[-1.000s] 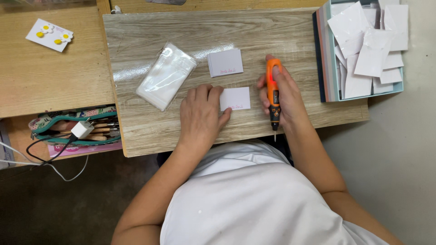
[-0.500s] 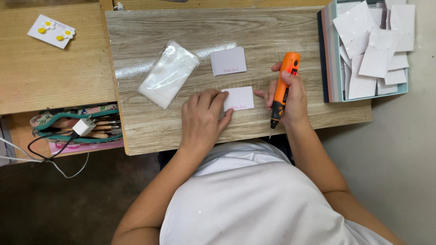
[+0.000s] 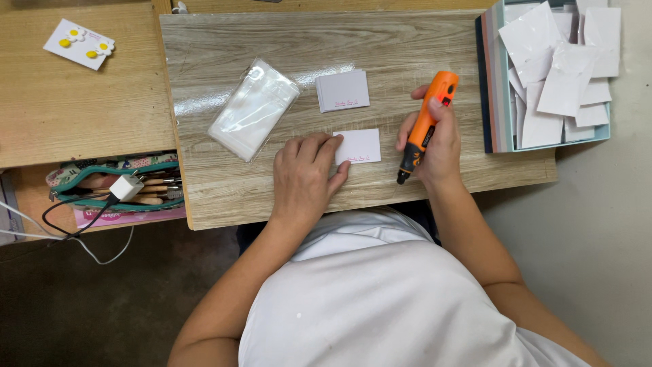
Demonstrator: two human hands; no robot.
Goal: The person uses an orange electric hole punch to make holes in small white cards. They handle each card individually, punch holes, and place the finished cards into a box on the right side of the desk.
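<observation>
Resting flat on the wooden board, the left hand lies with fingers together, its fingertips pressing the left edge of a small white card, while just to the right the right hand wraps around an orange rotary tool, tip down on the board beside the card. Farther up lie a stack of white cards and a clear plastic bag; a box of white papers sits at the far right.
</observation>
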